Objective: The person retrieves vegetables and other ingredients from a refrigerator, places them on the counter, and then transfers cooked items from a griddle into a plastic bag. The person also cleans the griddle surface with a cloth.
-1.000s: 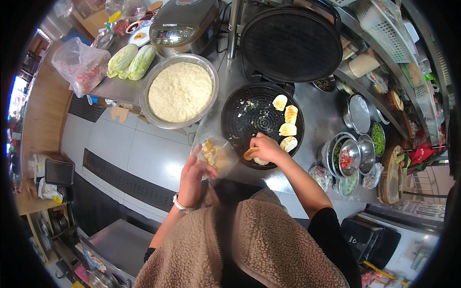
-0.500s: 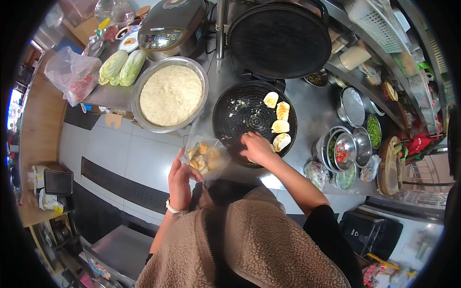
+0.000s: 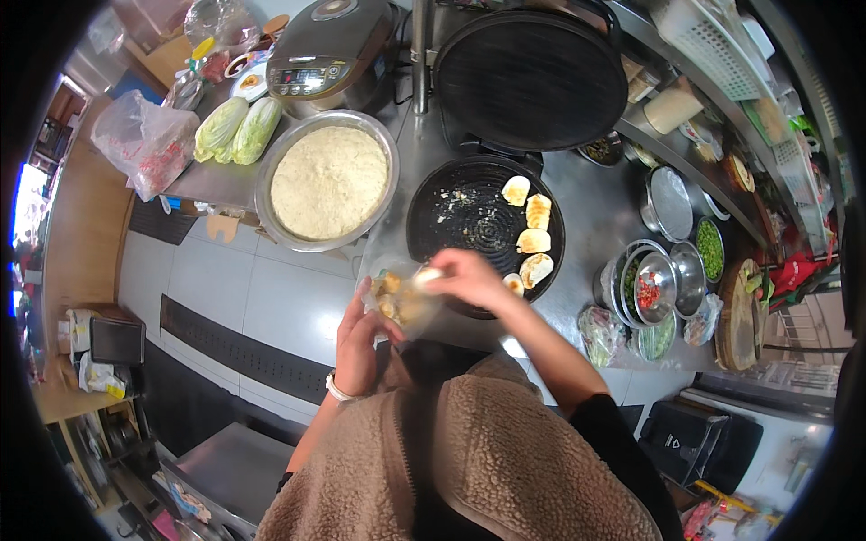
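Note:
My left hand (image 3: 358, 347) grips a clear plastic bag (image 3: 397, 316) of golden-brown bun pieces, just off the pan's near left side. At the bag's mouth, my right hand (image 3: 469, 278) pinches a pale bun piece (image 3: 429, 277), partly blurred by motion. The round black pan (image 3: 456, 234) sits on the metal counter. Along its right side several browned, pale bun pieces (image 3: 533, 241) lie in a curved row, the nearest one (image 3: 513, 283) partly behind my right hand. White crumbs (image 3: 460, 203) are scattered on the pan's left part.
Left of the pan stands a steel bowl of dough (image 3: 329, 180), near two cabbages (image 3: 236, 132) and a rice cooker (image 3: 329, 54). A black griddle lid (image 3: 530, 79) rises behind the pan. To the right are steel bowls (image 3: 649, 284), chopped greens (image 3: 710, 248) and a round wooden board (image 3: 738, 316).
My right hand has lifted from the pan and moved left to the bag with a pale bun piece. Another piece in the pan's near right now shows more. The view has shifted slightly.

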Demonstrator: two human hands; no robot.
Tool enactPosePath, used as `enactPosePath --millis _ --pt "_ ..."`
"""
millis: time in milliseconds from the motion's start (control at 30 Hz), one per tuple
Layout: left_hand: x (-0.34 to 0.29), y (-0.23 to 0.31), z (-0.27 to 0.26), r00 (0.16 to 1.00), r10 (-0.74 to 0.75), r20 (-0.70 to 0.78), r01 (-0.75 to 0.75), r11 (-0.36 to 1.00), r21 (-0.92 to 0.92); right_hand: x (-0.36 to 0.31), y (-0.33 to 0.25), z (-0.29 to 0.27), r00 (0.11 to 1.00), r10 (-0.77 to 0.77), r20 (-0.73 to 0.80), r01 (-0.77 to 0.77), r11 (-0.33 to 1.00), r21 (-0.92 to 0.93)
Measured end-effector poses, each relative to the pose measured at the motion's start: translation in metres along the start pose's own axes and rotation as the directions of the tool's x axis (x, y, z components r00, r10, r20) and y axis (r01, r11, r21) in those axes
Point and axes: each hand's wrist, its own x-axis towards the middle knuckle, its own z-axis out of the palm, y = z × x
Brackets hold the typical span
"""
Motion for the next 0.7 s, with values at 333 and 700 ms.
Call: enactPosePath --millis 333,700 --pt "-0.007 -0.001 -0.012 0.999 0.024 -0.029 -0.023 0.999 0.044 0.067 0.032 -0.109 0.810 -0.256 -0.528 -0.386 0.446 -0.808" --pt "-0.014 0.002 -0.018 0.996 0.050 -0.079 -0.046 0.998 0.053 0.060 -0.006 -0.076 0.882 -0.173 -0.438 -0.201 0.702 -0.683"
